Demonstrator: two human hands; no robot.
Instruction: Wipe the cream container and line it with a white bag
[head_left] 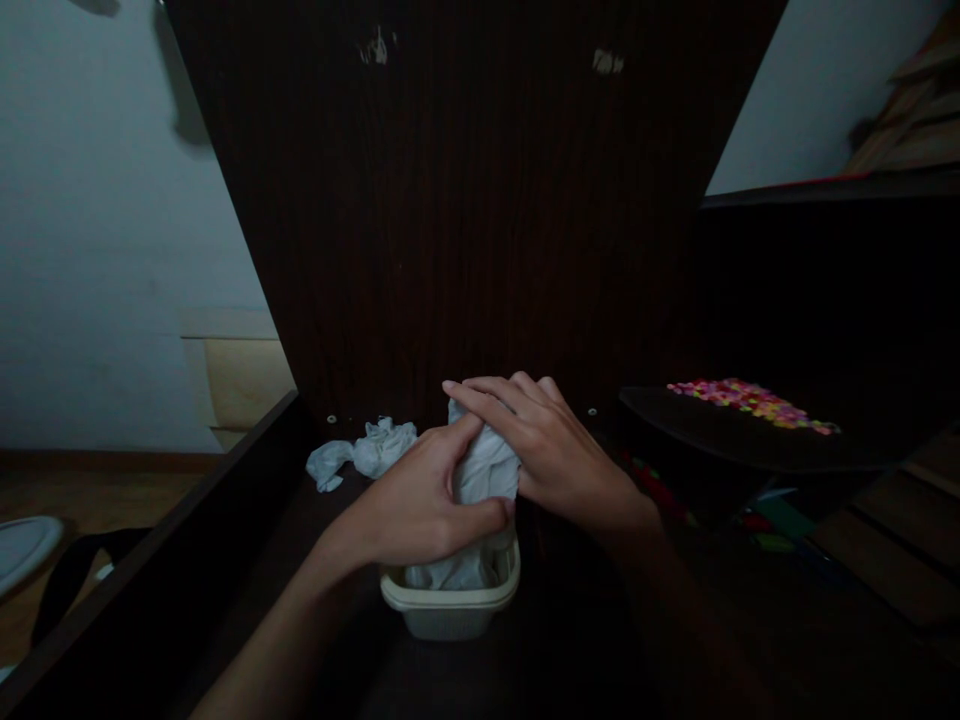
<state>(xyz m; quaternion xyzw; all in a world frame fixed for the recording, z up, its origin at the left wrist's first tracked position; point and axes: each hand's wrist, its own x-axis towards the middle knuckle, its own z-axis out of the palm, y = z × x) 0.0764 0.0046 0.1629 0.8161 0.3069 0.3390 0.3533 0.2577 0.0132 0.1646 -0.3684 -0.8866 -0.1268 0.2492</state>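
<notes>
My left hand [435, 495] is wrapped round a crumpled white plastic bag [484, 468], with its thumb across the near side. From the right and above, my right hand [555, 445] presses on the same bag, its fingers reaching over the top. Both hands are just above a small cream-coloured plastic basket [450, 598]. More crumpled white material lies inside the basket, partly hidden under my left hand. Behind my left hand, more crumpled white bags [375, 447] lie on the dark surface.
A tall dark wooden panel [465, 220] stands behind the hands. A raised dark side board [150, 560] runs along the left. To the right, a dark shelf [675, 425] carries a heap of small pink and yellow pieces [750, 403]. Dim coloured items lie below it.
</notes>
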